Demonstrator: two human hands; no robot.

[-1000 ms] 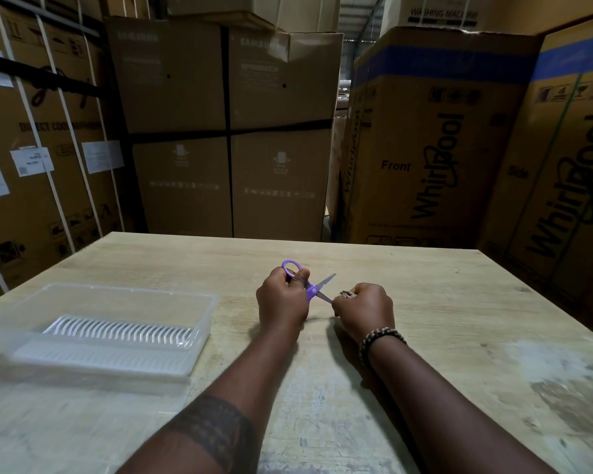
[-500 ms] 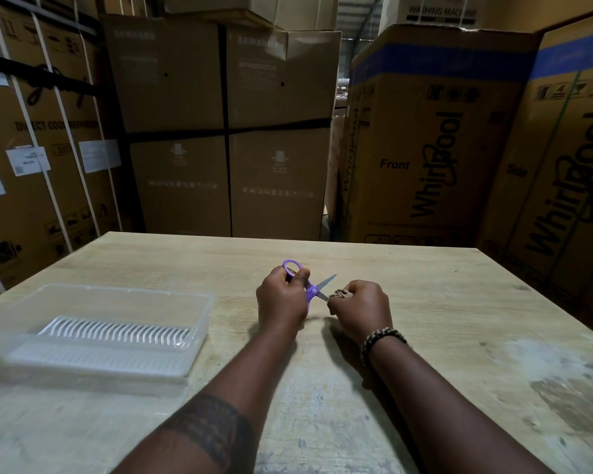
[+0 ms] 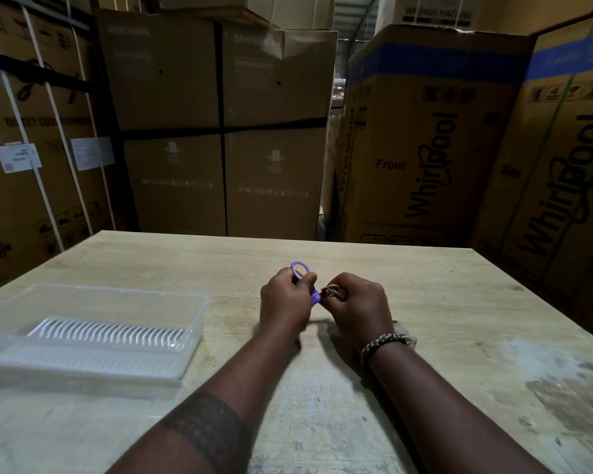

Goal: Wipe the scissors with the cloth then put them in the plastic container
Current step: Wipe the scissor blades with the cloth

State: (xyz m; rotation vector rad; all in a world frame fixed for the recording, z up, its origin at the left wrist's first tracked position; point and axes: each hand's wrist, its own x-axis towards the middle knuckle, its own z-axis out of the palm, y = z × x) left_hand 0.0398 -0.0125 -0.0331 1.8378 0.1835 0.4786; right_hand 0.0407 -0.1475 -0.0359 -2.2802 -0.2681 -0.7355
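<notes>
Tall cardboard boxes (image 3: 425, 148) stand stacked behind the worktop (image 3: 442, 285), some strapped with bands, 2 of them printed with Whirlpool. The pale wooden worktop fills the lower part of the view, scuffed and blotchy toward my right.

On my left sits the clear plastic container (image 3: 117, 290), resting flat, with a white ribbed insert (image 3: 107, 333) lying in its bottom. It is well apart from my hands.

Both forearms reach to the middle of the worktop. My left hand (image 3: 283, 299) is curled tight round the purple handle of the scissors (image 3: 314, 297), with 1 finger loop sticking up above my knuckles. My right hand (image 3: 360, 302) is clenched just beside it, bunching a brownish cloth (image 3: 332, 291) over the blade end, so the blades are hidden. The 2 hands nearly touch at the scissors' pivot. The scissors are held just above the worktop, not in the container.

A braided bracelet (image 3: 384, 342) circles my right wrist.
</notes>
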